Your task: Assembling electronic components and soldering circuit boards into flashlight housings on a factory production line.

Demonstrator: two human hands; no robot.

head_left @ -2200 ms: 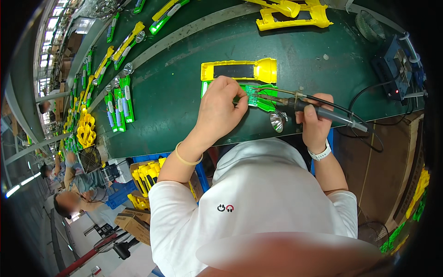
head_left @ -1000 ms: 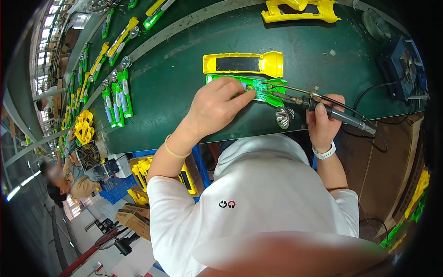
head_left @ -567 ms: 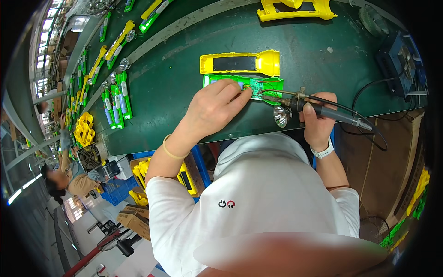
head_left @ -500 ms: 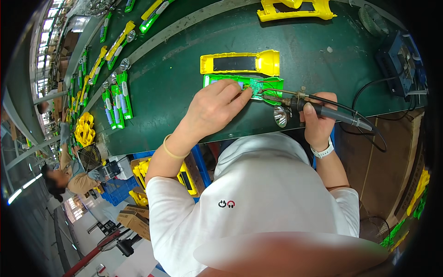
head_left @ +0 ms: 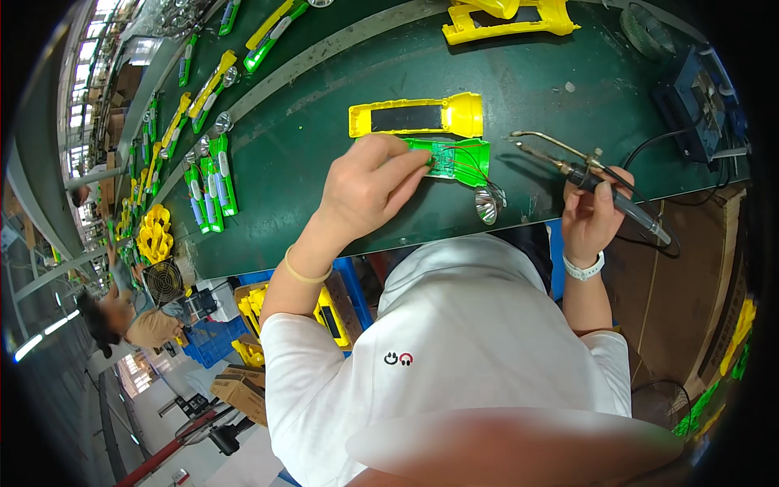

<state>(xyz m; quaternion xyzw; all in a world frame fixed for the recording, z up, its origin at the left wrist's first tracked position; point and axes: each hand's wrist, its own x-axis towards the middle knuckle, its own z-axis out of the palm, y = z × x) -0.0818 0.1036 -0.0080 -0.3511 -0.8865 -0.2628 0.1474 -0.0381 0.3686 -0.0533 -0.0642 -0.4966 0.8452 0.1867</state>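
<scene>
My right hand (head_left: 591, 219) is wrapped round the dark handle of a soldering iron (head_left: 621, 203), which has a thin curved metal tube beside its tip. The tip hangs over the table, to the right of a green flashlight half-shell (head_left: 472, 152) and apart from it. Inside that shell sits a green circuit board (head_left: 443, 161) with thin wires. My left hand (head_left: 365, 187) covers the shell's left part, thumb and forefinger pinched at the board's left edge; what is between them is hidden. A silver reflector (head_left: 487, 206) on wires lies below the shell. Behind it rests a yellow half-shell (head_left: 415, 118) with a dark panel.
A blue soldering station (head_left: 690, 101) stands at the right, its cable trailing over the table edge. More yellow shells (head_left: 511, 20) lie at the far side. Several green shells (head_left: 209, 187) are at the left. A person (head_left: 134, 321) sits farther left, beside a blue crate (head_left: 213, 341).
My right hand has drawn the soldering iron back to the right, away from the board. My left hand stays at the board, and the green shell has tilted slightly.
</scene>
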